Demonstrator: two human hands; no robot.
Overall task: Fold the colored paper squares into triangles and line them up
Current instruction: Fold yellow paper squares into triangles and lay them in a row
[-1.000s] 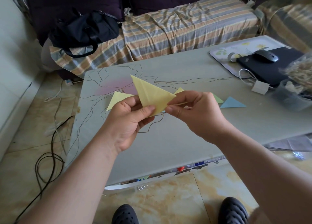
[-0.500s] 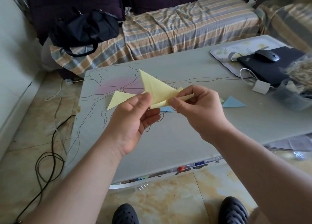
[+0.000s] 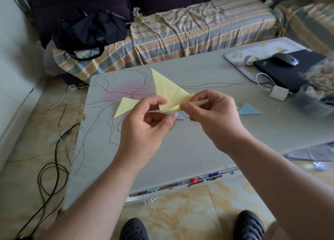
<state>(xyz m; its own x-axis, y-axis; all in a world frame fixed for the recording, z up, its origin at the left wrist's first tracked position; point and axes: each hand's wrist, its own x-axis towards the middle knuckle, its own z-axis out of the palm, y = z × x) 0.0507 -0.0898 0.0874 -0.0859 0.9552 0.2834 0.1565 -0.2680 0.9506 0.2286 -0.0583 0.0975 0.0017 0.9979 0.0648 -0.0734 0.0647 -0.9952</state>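
Observation:
A yellow paper [image 3: 168,89], partly folded with one corner pointing up, is held in the air over the grey table [image 3: 189,149]. My left hand [image 3: 144,127] holds its lower left edge with the fingertips, thumb spread away. My right hand [image 3: 215,118] pinches its right end between thumb and forefinger. On the table behind my hands lie a yellow folded triangle [image 3: 124,106], a blue triangle [image 3: 248,110] to the right, and another blue triangle [image 3: 180,116] mostly hidden by my hands.
A tray [image 3: 240,59] at the table's far right carries a black laptop [image 3: 289,71] with a mouse [image 3: 285,59]. A white charger [image 3: 279,93] and a grey container [image 3: 310,102] sit near it. A striped sofa [image 3: 189,30] with a black bag [image 3: 90,33] stands behind. Cables [image 3: 52,169] lie on the floor at left.
The yellow paper has been turned, so its point rose and moved right. My left thumb came off the sheet, and my right hand pinches the folded end further right.

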